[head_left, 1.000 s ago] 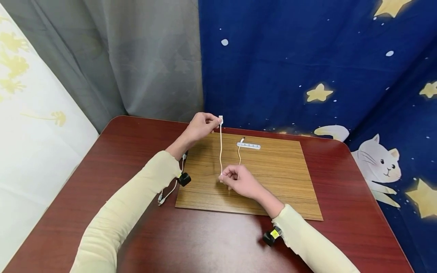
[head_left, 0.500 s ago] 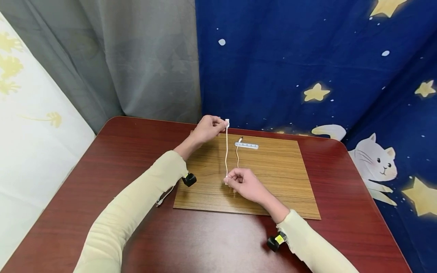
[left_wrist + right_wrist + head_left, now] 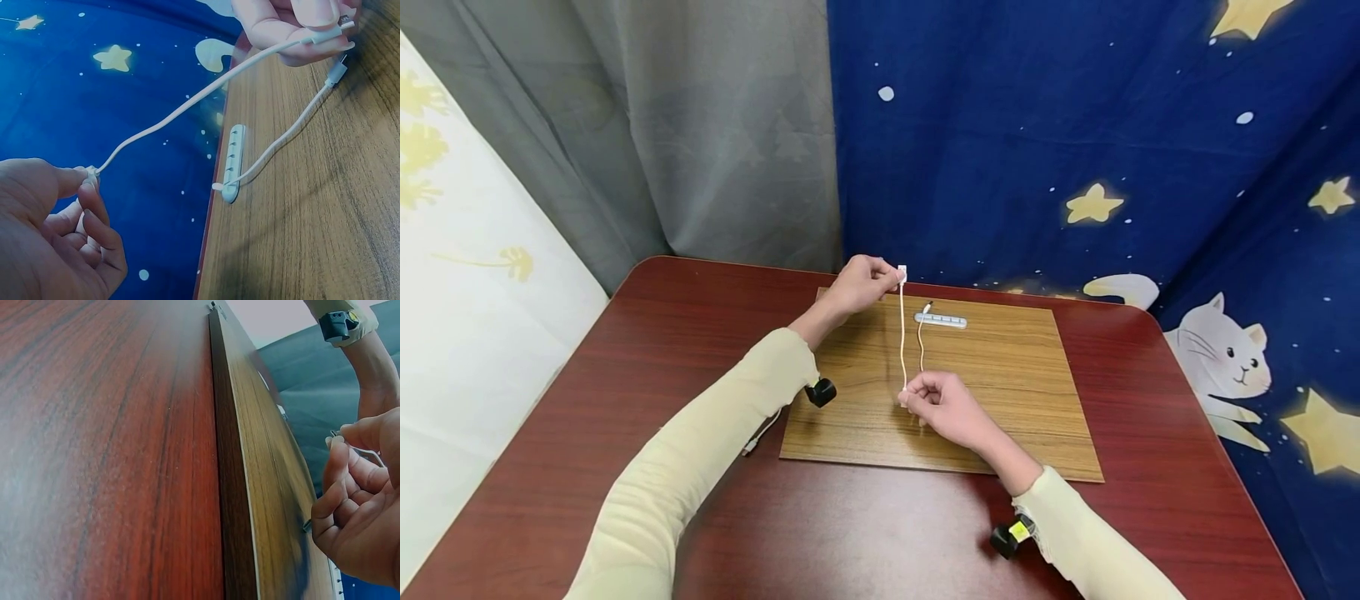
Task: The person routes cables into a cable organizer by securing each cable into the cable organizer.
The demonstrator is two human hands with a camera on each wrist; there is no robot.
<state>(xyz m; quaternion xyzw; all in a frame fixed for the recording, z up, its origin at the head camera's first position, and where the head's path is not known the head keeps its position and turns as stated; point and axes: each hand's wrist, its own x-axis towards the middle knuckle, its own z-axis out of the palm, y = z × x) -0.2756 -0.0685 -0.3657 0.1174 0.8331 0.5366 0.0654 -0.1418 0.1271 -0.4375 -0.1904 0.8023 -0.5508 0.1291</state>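
A short white USB cable (image 3: 902, 329) is stretched above a wood-grain board (image 3: 1015, 383). My left hand (image 3: 860, 285) pinches its USB plug end, higher and farther away. Thumb and fingers of my right hand (image 3: 947, 408) pinch the other, small-plug end, close over the board. Between the two hands the cable runs nearly straight, with a slight bend in the left wrist view. Below it lies a white cable clip strip (image 3: 234, 156) with several slots. A second white cable (image 3: 281, 140) sits in the strip's end slot, its metal plug resting on the board.
Another white cable (image 3: 763, 433) lies on the red-brown table (image 3: 865, 533) left of the board, partly hidden by the left forearm. A grey curtain (image 3: 730, 142) and a blue star-patterned curtain (image 3: 985, 150) hang behind the table's far edge.
Both hands, with the cable pinched between them, have shifted right and slightly down, toward the clip strip. The left forearm now covers more of the cable on the left.
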